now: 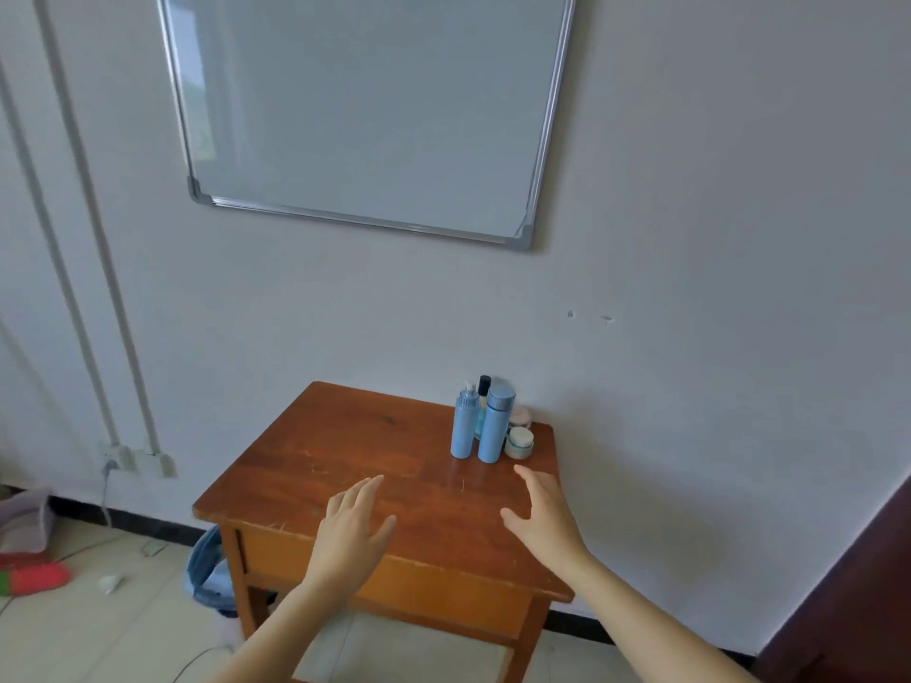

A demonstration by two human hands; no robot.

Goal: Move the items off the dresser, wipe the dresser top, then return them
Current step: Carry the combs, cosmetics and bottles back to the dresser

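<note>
Wooden dresser [355,451] below whiteboard [365,106]; bin [209,569], apparently.

We face a plain white plastered wall [690,189] in soft, even daylight. High on it hangs a rectangular whiteboard with a silver metal frame [369,106], slightly tilted. At the left, two white pipes [98,214] run down the wall to a white wall socket [116,458] with a grey cable plugged in. A black skirting strip [148,524] lines the wall's foot above a pale tiled floor [123,628]. A reddish-brown wooden dresser [345,436] stands against the wall, with a blue denim-like bag [207,569] on the floor by its left leg. At far right we see a dark brown wooden panel [848,608]; we cannot tell what it belongs to.
</note>
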